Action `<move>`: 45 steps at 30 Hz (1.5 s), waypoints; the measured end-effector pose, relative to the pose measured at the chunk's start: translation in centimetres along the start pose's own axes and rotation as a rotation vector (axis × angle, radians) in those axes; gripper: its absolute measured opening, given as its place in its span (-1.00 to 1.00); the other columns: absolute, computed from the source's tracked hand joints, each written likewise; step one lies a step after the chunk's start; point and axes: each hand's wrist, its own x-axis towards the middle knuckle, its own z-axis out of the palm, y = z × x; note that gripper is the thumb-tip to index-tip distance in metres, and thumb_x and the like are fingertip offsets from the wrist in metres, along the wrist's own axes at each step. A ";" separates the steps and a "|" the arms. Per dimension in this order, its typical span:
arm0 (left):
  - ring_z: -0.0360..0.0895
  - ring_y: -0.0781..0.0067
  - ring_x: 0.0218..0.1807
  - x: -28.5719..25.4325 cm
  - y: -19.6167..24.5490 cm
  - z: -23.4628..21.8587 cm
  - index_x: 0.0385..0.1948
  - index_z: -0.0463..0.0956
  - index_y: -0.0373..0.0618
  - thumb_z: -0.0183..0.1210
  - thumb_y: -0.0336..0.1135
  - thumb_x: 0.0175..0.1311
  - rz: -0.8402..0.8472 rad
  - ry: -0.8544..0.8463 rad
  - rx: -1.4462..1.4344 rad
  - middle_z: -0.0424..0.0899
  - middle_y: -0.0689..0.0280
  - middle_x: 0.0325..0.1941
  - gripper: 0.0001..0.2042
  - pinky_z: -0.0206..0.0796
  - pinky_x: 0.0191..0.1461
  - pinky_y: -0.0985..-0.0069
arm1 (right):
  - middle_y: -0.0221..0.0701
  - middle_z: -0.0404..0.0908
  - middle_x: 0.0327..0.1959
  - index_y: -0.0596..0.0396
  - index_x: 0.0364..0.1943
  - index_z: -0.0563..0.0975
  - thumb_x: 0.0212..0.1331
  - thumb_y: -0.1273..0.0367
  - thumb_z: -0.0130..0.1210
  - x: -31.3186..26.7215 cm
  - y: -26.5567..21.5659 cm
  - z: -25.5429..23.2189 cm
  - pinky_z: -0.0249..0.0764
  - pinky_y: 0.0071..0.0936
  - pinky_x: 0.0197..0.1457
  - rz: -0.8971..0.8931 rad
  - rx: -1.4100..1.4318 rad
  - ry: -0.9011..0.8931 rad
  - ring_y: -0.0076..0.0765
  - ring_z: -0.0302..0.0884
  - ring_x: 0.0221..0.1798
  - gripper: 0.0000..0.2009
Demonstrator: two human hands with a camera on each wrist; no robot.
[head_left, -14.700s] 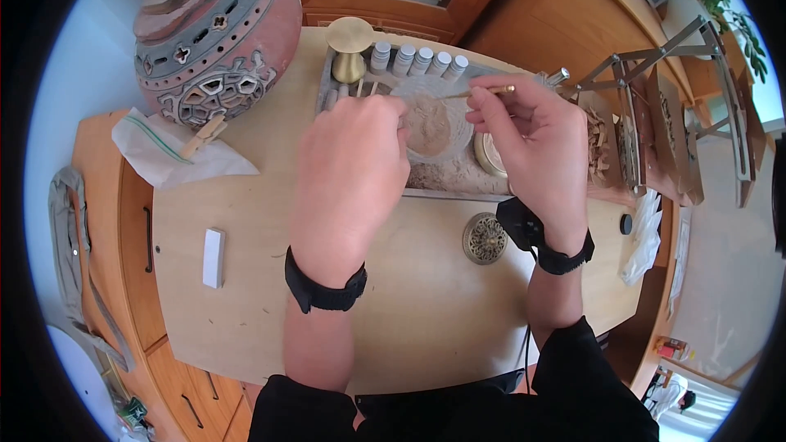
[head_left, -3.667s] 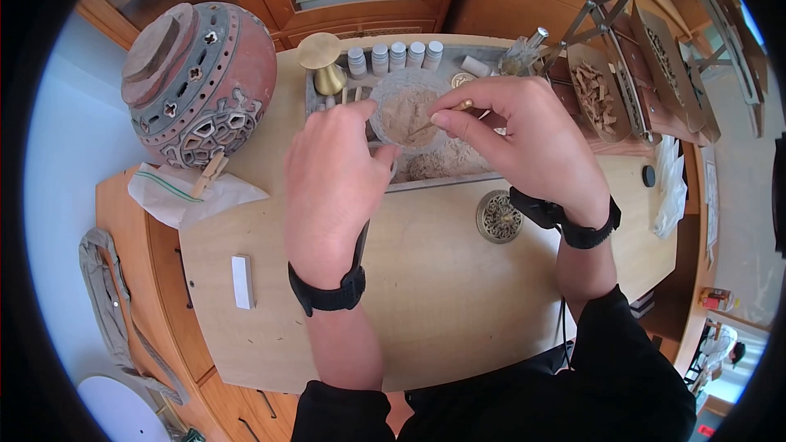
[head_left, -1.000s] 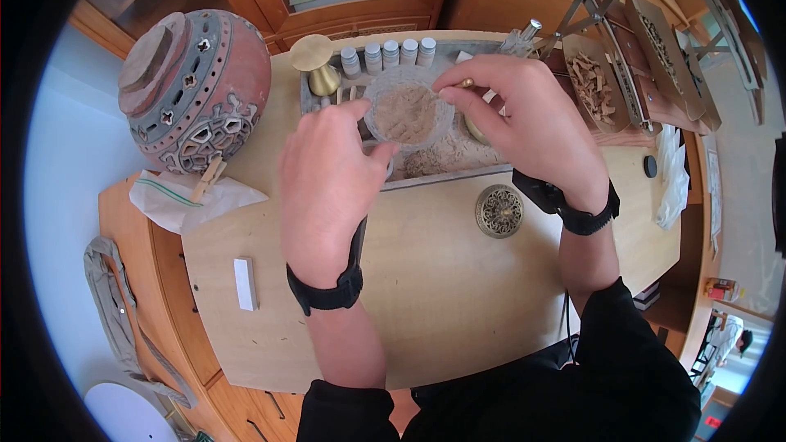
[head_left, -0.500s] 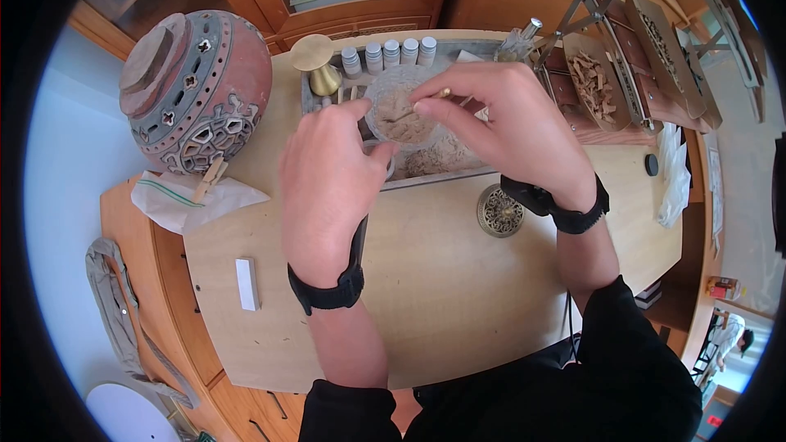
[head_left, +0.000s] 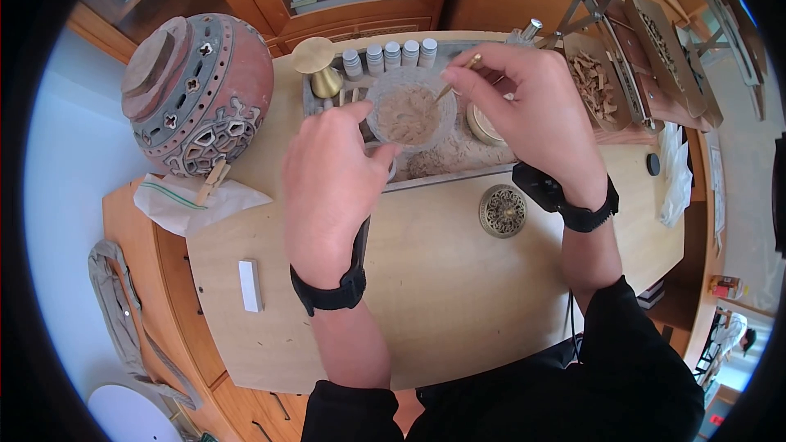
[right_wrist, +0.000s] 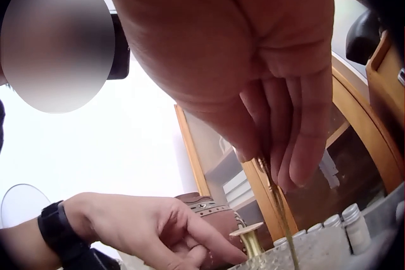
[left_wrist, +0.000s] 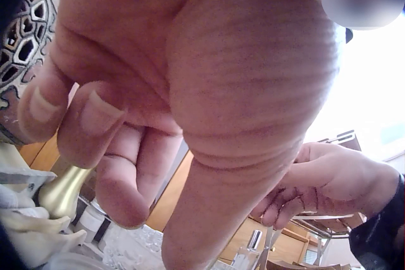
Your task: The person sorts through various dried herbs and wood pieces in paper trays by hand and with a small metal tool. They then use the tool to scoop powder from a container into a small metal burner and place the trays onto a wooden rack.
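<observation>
A clear patterned glass bowl (head_left: 409,143) holds pale brown powder (head_left: 407,115), its surface uneven. At its left side is my left hand (head_left: 332,172), thumb and index finger spread round the rim to grip it. In the left wrist view the other fingers (left_wrist: 88,124) curl in towards the palm. Above the right rim, my right hand (head_left: 528,110) pinches a slim brass stick (head_left: 448,90) between thumb and index finger. The stick slants down to the left, its lower end at the powder's right edge. In the right wrist view this brass stick (right_wrist: 278,203) points down into the bowl.
Under the bowl lies a grey tray (head_left: 458,176) with loose ash. Several small white-capped bottles (head_left: 393,56) and a brass vase (head_left: 325,78) stand behind. A pierced metal lid (head_left: 502,211) and a white block (head_left: 250,285) lie in front. A clay pot (head_left: 209,98) is at left.
In the last half second my right hand moves right and up, taking the stick from mid-powder to the right edge, now steeper. My left hand stays at the bowl.
</observation>
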 end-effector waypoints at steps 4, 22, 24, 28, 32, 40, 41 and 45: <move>0.50 0.22 -0.52 0.0 0.2 -0.1 0.02 0.66 -0.28 0.49 -0.35 -0.05 -0.019 -0.023 -0.017 0.52 0.14 -0.60 -0.49 0.37 -0.32 0.31 | -0.06 0.58 -0.55 0.29 -0.30 0.65 0.21 0.43 0.25 0.1 0.9 0.4 0.44 -0.30 -0.39 -0.096 -0.021 0.085 0.00 0.52 -0.53 -0.86; 0.62 0.00 -0.38 -1.3 -0.2 -3.9 -0.08 0.70 -0.12 0.34 -0.37 0.18 -0.161 0.096 0.027 0.64 0.12 -0.55 -0.74 0.42 -0.22 0.18 | -0.19 0.64 -0.48 0.20 -0.24 0.67 0.28 0.39 0.21 -0.5 -0.8 -1.0 0.50 -0.39 -0.42 -0.215 0.030 -0.005 -0.17 0.58 -0.51 -0.86; 0.63 0.03 -0.38 -1.3 -0.5 -4.2 -0.11 0.70 -0.12 0.35 -0.35 0.16 -0.184 0.074 0.023 0.64 0.11 -0.53 -0.75 0.41 -0.23 0.20 | -0.22 0.65 -0.48 0.19 -0.25 0.68 0.29 0.38 0.21 -0.7 -1.4 -1.2 0.51 -0.42 -0.43 -0.232 0.032 0.016 -0.21 0.59 -0.51 -0.85; 0.63 0.04 -0.36 -1.3 -1.3 -3.6 -0.17 0.72 -0.09 0.36 -0.35 0.11 -0.173 0.015 0.026 0.64 0.10 -0.50 -0.77 0.42 -0.23 0.21 | -0.30 0.68 -0.41 0.18 -0.24 0.67 0.31 0.40 0.21 -1.3 -2.7 -1.2 0.49 -0.51 -0.38 -0.151 0.204 -0.073 -0.34 0.59 -0.46 -0.87; 0.40 0.38 -0.55 -1.2 -1.6 -3.1 -0.24 0.71 -0.19 0.39 -0.39 0.09 -0.092 -0.015 0.037 0.44 0.25 -0.64 -0.80 0.29 -0.36 0.35 | -0.19 0.59 -0.52 0.21 -0.34 0.61 0.26 0.39 0.21 -1.3 -2.5 0.8 0.47 -0.27 -0.37 -0.297 0.150 -0.126 -0.01 0.54 -0.47 -0.86; 0.44 0.27 -0.53 -0.5 -2.3 -1.6 -0.29 0.72 -0.21 0.37 -0.36 0.07 -0.078 -0.032 0.026 0.50 0.15 -0.61 -0.81 0.34 -0.35 0.33 | -0.11 0.59 -0.47 0.27 -0.43 0.60 0.18 0.45 0.21 -1.9 -2.8 3.4 0.49 -0.08 -0.21 -0.334 0.085 -0.145 0.15 0.55 -0.32 -0.87; 0.48 0.24 -0.52 -0.5 -2.4 -1.4 -0.29 0.72 -0.22 0.37 -0.35 0.06 -0.077 -0.040 0.024 0.54 0.12 -0.58 -0.80 0.36 -0.33 0.32 | -0.11 0.59 -0.47 0.27 -0.43 0.60 0.18 0.45 0.21 -1.9 -2.7 3.6 0.49 -0.08 -0.21 -0.332 0.086 -0.146 0.15 0.55 -0.32 -0.87; 0.53 0.18 -0.49 -0.3 -2.4 -1.0 -0.29 0.72 -0.22 0.37 -0.35 0.06 -0.085 -0.019 0.030 0.59 0.06 -0.54 -0.80 0.40 -0.30 0.32 | -0.11 0.61 -0.45 0.29 -0.39 0.61 0.20 0.46 0.19 -1.9 -2.4 4.0 0.49 -0.08 -0.18 -0.319 0.086 -0.198 0.15 0.56 -0.30 -0.87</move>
